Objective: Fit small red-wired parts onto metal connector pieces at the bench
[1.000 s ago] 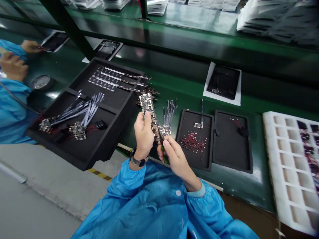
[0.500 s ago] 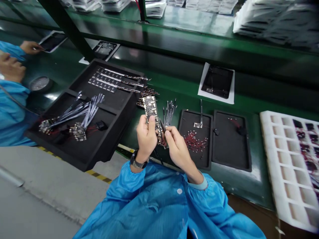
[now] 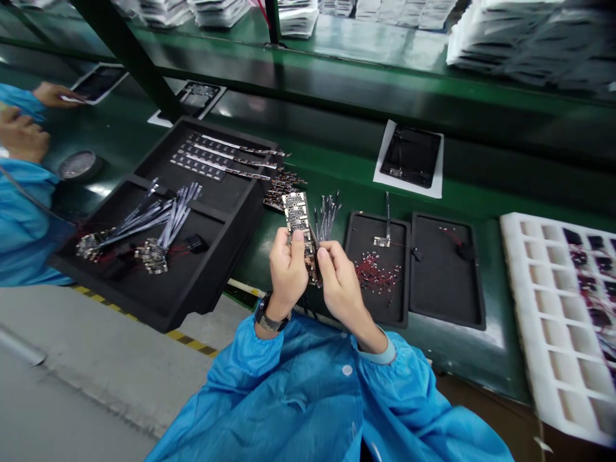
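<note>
My left hand [image 3: 289, 269] is closed round a long panel of small circuit boards [image 3: 297, 213], its thumb lying on the panel's face. The panel stands tilted up, its far end pointing away from me. My right hand [image 3: 342, 279] pinches slim dark tweezers [image 3: 314, 239] against the panel's right edge; their tips are too small to make out. Just beyond the hands lie several flat ribbon cables [image 3: 328, 215] and a pile of small boards [image 3: 283, 186]. Right of my right hand, a black tray [image 3: 353, 231] holds red-wired parts [image 3: 378, 273] and one board with a ribbon [image 3: 382, 242].
A large black bin [image 3: 192, 301] with boards and strips stands left. A second black tray [image 3: 447, 276] and a white compartment tray [image 3: 529, 308] are right. A tablet [image 3: 412, 157] lies on white backing behind. At far left are a co-worker's hands [image 3: 24, 135].
My left hand and the panel have shifted slightly right and toward me. My right hand has moved slightly, the tweezers now closer along the panel's edge. The tablet behind has slid left.
</note>
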`<action>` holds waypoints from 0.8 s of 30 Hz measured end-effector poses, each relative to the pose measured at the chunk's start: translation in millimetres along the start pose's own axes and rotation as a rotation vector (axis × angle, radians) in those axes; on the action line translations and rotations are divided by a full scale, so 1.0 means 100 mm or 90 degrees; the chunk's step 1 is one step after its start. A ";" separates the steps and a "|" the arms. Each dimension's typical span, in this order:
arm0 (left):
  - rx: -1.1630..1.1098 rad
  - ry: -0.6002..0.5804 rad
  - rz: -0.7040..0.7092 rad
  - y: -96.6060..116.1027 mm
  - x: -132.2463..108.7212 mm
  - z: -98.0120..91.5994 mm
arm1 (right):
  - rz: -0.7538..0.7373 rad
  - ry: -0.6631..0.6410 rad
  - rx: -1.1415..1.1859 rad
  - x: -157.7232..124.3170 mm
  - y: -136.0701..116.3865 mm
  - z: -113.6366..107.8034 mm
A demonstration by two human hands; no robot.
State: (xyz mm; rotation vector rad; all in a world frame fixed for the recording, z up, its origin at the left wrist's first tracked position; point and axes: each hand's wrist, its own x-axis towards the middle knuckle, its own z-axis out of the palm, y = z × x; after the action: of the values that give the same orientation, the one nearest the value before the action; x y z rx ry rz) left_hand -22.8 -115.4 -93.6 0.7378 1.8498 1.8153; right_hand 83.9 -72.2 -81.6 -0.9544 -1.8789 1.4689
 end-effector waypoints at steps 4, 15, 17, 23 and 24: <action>0.038 -0.005 0.012 0.02 0.05 -0.04 | -0.001 0.014 -0.013 -0.01 0.00 0.01; 0.008 -0.043 0.004 0.05 0.17 -0.04 | 0.022 0.014 0.114 0.01 0.05 0.09; -0.045 -0.053 -0.031 0.03 0.17 -0.03 | 0.041 0.004 0.181 0.02 0.07 0.10; -0.181 -0.135 -0.186 -0.03 0.25 -0.06 | 0.149 -0.062 0.373 0.05 0.21 0.16; -0.193 -0.151 -0.207 -0.03 0.26 -0.06 | 0.159 -0.070 0.408 0.05 0.23 0.18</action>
State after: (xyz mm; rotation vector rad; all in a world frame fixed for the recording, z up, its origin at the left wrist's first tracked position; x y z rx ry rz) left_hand -47.2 -103.2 -95.1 0.4838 1.4084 1.6641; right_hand 70.9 -74.7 -108.4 -0.8141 -1.2364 2.1250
